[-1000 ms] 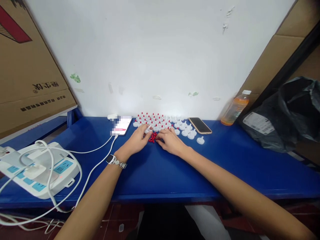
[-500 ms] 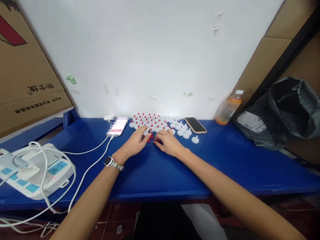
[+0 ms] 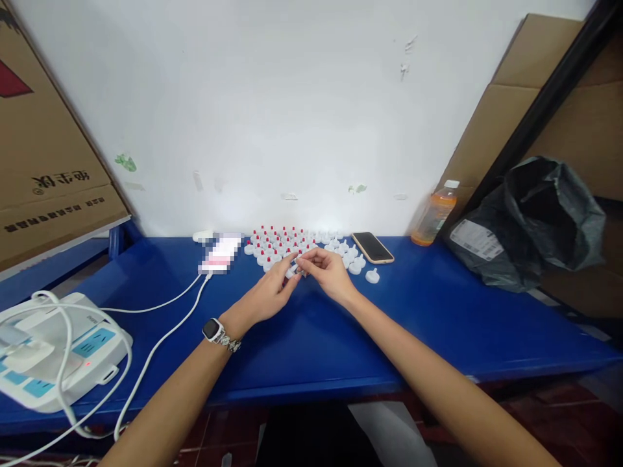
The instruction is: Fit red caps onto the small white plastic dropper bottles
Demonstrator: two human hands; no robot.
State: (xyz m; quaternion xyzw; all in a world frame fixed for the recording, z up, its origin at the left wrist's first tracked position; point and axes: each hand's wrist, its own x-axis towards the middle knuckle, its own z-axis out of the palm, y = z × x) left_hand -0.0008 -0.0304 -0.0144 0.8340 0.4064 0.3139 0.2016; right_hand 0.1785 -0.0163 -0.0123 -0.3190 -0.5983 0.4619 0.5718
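My left hand (image 3: 265, 293) is closed around a white nozzle cap (image 3: 291, 271), which has a round base and a thin spout. My right hand (image 3: 331, 274) meets it from the right, thumb and fingertips pinched at the spout end. Whatever sits in that pinch is too small and covered to make out. Behind both hands stand several white nozzle caps with red tips (image 3: 276, 245), spouts up. To their right are plain white nozzle caps (image 3: 355, 264), one of them (image 3: 372, 276) standing apart. Loose red tips are mostly hidden by my hands.
A dark-screened phone (image 3: 372, 248) lies behind the plain caps; a lit phone (image 3: 221, 253) with a charging cable is left. A power strip (image 3: 73, 350) with looped cables sits front left. At right are an orange drink bottle (image 3: 435, 214) and a black plastic bag (image 3: 525, 227).
My right hand has lifted from the small red tips on the table and come to the spout of the nozzle cap in my left hand. The camera view has shifted slightly.
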